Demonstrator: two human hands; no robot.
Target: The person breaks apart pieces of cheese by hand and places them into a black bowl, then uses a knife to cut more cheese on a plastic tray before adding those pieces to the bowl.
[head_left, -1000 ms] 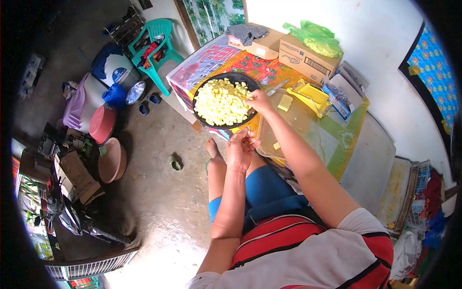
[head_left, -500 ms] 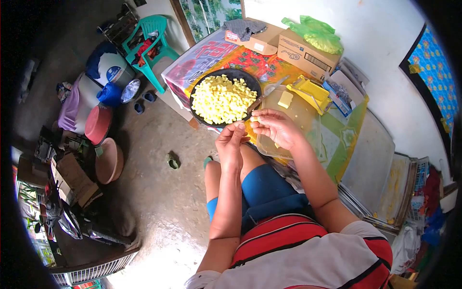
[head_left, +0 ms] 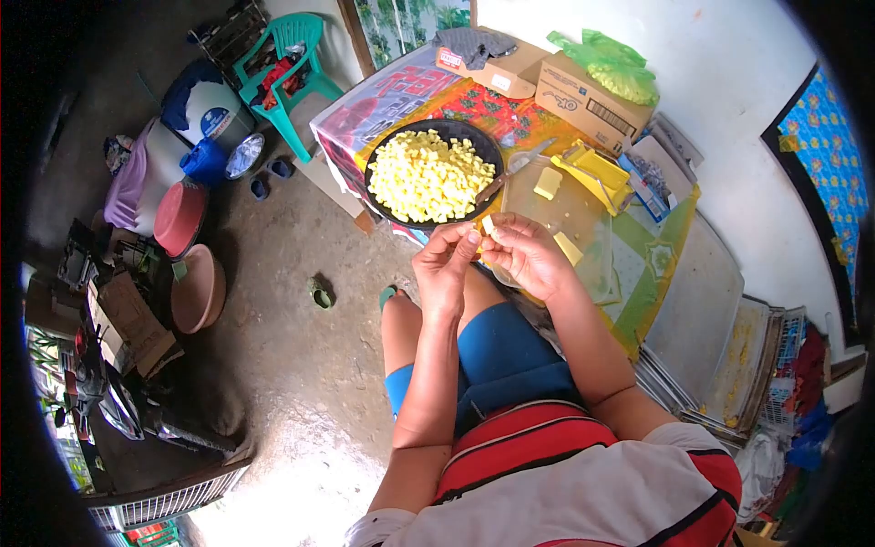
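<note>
My right hand (head_left: 530, 257) pinches a small pale yellow piece (head_left: 488, 224) between thumb and fingers, just in front of the round black pan. My left hand (head_left: 447, 266) is closed in a pinch right beside it, the fingertips meeting my right hand's; what lies in them is hidden. Heaped in the black pan (head_left: 372, 193) are many small pale yellow cubes (head_left: 428, 178). A knife (head_left: 517, 170) rests between the pan's rim and a clear plastic tray (head_left: 583, 232). On that tray lie a yellow block (head_left: 548, 183) and another yellow piece (head_left: 567, 248), partly behind my right hand.
A yellow plastic holder (head_left: 594, 178) and a blue box (head_left: 643, 190) stand right of the tray. Cardboard boxes (head_left: 583, 100) and a green bag (head_left: 609, 68) sit at the table's back. Left are a green chair (head_left: 287, 68), basins (head_left: 199, 290) and footwear (head_left: 321, 293) on the floor.
My hands have come together, fingertips now meeting. The pale yellow piece shows more plainly in my right fingers. Another piece on the tray has come into sight beside my right hand.
</note>
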